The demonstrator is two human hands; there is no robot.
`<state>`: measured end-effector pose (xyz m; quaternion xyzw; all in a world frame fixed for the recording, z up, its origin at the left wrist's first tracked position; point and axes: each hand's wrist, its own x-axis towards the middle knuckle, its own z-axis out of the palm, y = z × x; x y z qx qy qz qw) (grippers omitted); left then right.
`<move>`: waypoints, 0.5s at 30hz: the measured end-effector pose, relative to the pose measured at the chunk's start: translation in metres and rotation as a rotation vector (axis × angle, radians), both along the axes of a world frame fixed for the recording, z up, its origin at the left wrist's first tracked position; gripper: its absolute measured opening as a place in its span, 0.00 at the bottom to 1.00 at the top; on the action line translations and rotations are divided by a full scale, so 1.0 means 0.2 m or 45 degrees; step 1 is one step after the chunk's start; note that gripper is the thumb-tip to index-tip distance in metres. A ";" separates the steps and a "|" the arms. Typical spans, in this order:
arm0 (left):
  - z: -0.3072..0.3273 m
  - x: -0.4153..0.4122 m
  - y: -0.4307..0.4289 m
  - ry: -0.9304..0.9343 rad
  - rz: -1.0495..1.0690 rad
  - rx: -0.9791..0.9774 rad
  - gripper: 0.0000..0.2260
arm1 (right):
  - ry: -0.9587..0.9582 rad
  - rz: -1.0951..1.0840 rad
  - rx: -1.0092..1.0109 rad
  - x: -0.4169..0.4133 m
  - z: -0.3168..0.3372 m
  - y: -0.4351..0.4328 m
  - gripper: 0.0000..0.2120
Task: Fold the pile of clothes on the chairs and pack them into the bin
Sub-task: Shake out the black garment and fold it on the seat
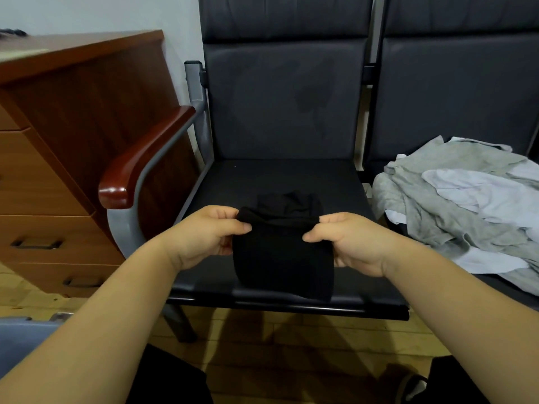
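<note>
While both of my hands meet over the front half of the chair seat (262,176), each one pinches a top corner of the black garment (280,258). My left hand (210,234) holds the left corner, thumb on the near side and fingers curled over the far side. My right hand (350,243) grips the right corner the same way. The garment is folded into a narrow block between them. Its lower part lies on the seat and reaches almost to the front edge, a little right of the middle. More black cloth shows behind the held edge, toward the seat's centre, but against the dark padding I cannot tell how it lies.

On the neighbouring chair (455,91) to my right, the pile of clothes (466,205) is still loose and crumpled: grey pieces with white ones on top and underneath, spread from that seat's left edge, near my right hand but apart from it.

A red-brown wooden armrest (140,158) runs along the left side of my chair, and a desk (58,141) with drawers stands just beyond it.
</note>
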<state>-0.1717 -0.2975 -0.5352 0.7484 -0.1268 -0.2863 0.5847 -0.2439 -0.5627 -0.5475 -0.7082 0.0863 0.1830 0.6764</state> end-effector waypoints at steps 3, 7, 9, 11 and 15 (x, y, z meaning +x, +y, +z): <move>-0.02 0.09 -0.08 0.027 0.158 -0.043 0.11 | -0.106 -0.108 -0.041 0.12 0.00 -0.03 0.06; -0.07 0.25 -0.19 0.002 0.361 -0.046 0.10 | -0.195 -0.251 -0.139 0.29 0.00 -0.07 0.04; -0.10 0.34 -0.25 -0.029 0.411 -0.028 0.06 | -0.208 -0.337 -0.213 0.39 -0.04 -0.09 0.02; -0.14 0.44 -0.30 -0.097 0.443 0.031 0.06 | -0.219 -0.406 -0.262 0.50 -0.08 -0.11 0.07; -0.28 0.62 -0.38 -0.406 0.479 0.464 0.14 | -0.232 -0.546 -0.418 0.69 -0.21 -0.14 0.05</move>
